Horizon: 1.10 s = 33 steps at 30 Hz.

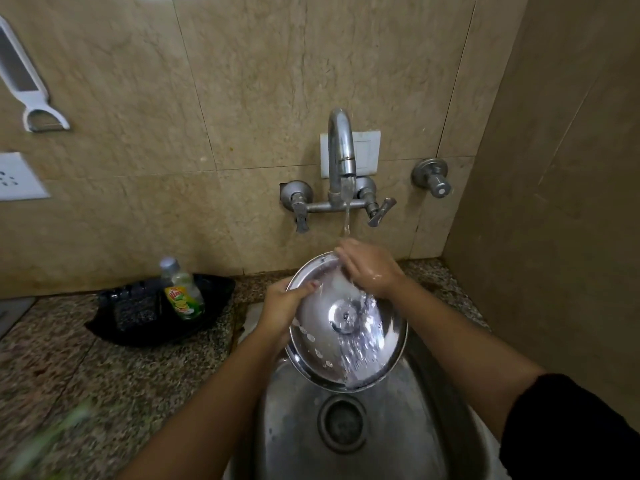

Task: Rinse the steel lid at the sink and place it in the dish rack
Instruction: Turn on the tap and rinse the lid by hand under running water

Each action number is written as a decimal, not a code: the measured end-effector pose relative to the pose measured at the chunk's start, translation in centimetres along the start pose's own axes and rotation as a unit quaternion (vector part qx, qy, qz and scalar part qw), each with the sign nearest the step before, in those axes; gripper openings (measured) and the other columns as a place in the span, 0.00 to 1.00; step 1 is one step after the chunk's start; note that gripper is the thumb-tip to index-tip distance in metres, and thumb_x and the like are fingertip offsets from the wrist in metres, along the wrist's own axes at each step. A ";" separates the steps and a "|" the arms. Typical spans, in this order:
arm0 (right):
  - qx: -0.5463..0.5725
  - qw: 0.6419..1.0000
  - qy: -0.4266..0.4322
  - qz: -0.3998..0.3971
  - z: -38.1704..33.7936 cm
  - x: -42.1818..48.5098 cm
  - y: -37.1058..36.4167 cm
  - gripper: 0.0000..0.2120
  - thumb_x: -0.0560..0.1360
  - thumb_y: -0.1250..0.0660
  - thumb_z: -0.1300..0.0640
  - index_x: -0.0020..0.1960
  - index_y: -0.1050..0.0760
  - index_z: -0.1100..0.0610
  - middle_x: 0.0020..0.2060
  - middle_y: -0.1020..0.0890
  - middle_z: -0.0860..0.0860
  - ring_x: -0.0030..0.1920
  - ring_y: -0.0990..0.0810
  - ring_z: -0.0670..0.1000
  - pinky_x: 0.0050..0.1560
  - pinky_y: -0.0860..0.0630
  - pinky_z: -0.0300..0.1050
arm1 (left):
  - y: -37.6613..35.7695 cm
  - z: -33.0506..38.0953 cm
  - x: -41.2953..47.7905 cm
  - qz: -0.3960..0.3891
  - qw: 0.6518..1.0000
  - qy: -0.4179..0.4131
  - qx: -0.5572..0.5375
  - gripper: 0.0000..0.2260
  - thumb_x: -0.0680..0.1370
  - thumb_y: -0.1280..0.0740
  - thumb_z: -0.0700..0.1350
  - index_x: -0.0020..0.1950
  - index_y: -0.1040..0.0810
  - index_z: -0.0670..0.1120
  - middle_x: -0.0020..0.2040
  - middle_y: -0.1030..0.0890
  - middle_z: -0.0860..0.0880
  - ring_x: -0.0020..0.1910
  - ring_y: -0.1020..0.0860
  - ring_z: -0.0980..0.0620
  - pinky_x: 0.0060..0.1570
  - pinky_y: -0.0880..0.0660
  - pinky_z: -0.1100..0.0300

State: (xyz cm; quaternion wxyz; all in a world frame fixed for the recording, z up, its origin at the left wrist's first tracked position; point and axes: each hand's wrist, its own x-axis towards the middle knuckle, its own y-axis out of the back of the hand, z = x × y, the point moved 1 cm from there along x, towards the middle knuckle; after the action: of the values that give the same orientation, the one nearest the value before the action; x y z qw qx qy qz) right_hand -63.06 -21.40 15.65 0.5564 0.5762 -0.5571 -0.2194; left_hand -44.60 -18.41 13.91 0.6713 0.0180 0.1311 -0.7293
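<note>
The round steel lid (325, 344) is tilted over the steel sink (408, 427), its inner side facing me, with a row of small holes near its left rim. Water from the tap (341, 150) runs onto it and splashes down its face. My left hand (282, 306) grips the lid's left rim, thumb across the inside. My right hand (367, 266) rests on the lid's top edge under the stream, fingers curled against the metal. No dish rack is in view.
A dish soap bottle (181, 292) stands in a black tray (138, 317) on the speckled counter (86, 375) left of the sink. A separate wall valve (433, 178) sits right of the tap. A beige wall (554, 168) closes in the right side. A peeler (34, 98) hangs top left.
</note>
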 end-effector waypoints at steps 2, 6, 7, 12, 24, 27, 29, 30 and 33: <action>0.010 0.999 -0.040 0.004 1.2 -0.4 0.5 0.18 0.82 0.52 0.49 0.54 0.28 0.58 0.47 0.21 0.57 0.46 0.22 0.57 0.48 0.26 0.52 | 0.3 0.1 0.2 -0.004 1.000 -0.007 -0.018 0.06 0.72 0.29 0.36 0.48 0.17 0.41 0.40 0.15 0.44 0.37 0.17 0.47 0.39 0.21 0.57; -0.043 0.997 0.045 -0.038 -1.2 1.0 1.0 0.14 0.82 0.49 0.49 0.51 0.29 0.57 0.42 0.25 0.52 0.41 0.26 0.52 0.43 0.27 0.48 | 0.2 0.8 0.7 -0.018 0.998 -0.041 0.041 0.06 0.72 0.28 0.37 0.48 0.17 0.39 0.42 0.15 0.40 0.39 0.18 0.45 0.45 0.21 0.52; -0.062 0.993 0.087 -0.051 -2.1 1.3 1.1 0.14 0.82 0.48 0.49 0.50 0.30 0.57 0.41 0.25 0.52 0.40 0.27 0.51 0.41 0.28 0.47 | 0.1 0.9 0.8 -0.021 0.996 -0.052 0.073 0.07 0.72 0.28 0.38 0.48 0.17 0.38 0.44 0.16 0.38 0.41 0.19 0.44 0.46 0.22 0.50; -0.063 0.985 0.145 -0.066 -2.8 1.2 1.3 0.13 0.81 0.47 0.49 0.48 0.30 0.56 0.42 0.26 0.50 0.40 0.31 0.47 0.38 0.31 0.44 | -0.4 1.0 0.9 -0.025 0.985 -0.100 0.136 0.06 0.72 0.28 0.41 0.44 0.17 0.38 0.41 0.17 0.39 0.39 0.21 0.46 0.43 0.26 0.53; 0.019 0.997 0.055 -0.057 -3.3 0.9 1.2 0.11 0.80 0.41 0.50 0.48 0.25 0.56 0.44 0.24 0.51 0.44 0.28 0.48 0.45 0.33 0.45 | -1.0 1.8 1.7 -0.097 0.981 -0.033 0.167 0.08 0.70 0.27 0.37 0.48 0.17 0.38 0.45 0.17 0.39 0.44 0.19 0.43 0.49 0.24 0.49; 0.168 0.985 -0.022 -0.023 -1.8 0.7 1.5 0.10 0.79 0.38 0.52 0.50 0.22 0.57 0.47 0.23 0.53 0.47 0.25 0.49 0.50 0.30 0.46 | -1.2 1.5 1.3 -0.060 0.989 -0.054 0.120 0.09 0.71 0.27 0.39 0.50 0.17 0.38 0.48 0.16 0.36 0.46 0.18 0.39 0.52 0.23 0.46; 0.258 0.959 -0.109 0.028 0.1 0.3 1.8 0.10 0.79 0.39 0.54 0.51 0.21 0.58 0.48 0.22 0.54 0.49 0.24 0.50 0.51 0.30 0.44 | -1.3 0.9 0.8 -0.017 0.997 -0.047 0.066 0.09 0.72 0.28 0.39 0.50 0.17 0.38 0.45 0.15 0.39 0.43 0.17 0.41 0.48 0.20 0.50; 0.266 0.953 -0.136 0.053 0.8 0.2 1.8 0.10 0.80 0.39 0.55 0.52 0.21 0.59 0.49 0.22 0.54 0.50 0.24 0.51 0.53 0.30 0.44 | -1.3 0.6 0.6 0.000 0.998 -0.039 0.053 0.08 0.72 0.28 0.40 0.50 0.17 0.38 0.43 0.15 0.41 0.41 0.16 0.43 0.45 0.19 0.52; 0.208 0.973 -0.098 0.028 -0.2 0.4 1.7 0.12 0.80 0.40 0.54 0.55 0.20 0.56 0.48 0.23 0.51 0.53 0.25 0.52 0.55 0.32 0.47 | -1.5 0.7 0.9 -0.018 0.995 -0.021 0.092 0.10 0.71 0.27 0.40 0.50 0.17 0.37 0.45 0.16 0.38 0.44 0.17 0.40 0.48 0.21 0.50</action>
State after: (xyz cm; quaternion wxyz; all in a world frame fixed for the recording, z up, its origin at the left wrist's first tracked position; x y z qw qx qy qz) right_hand -63.43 -21.25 17.36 0.3726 0.6395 -0.6580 -0.1384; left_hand -46.02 -19.39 14.66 0.6563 0.0620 0.0494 -0.7504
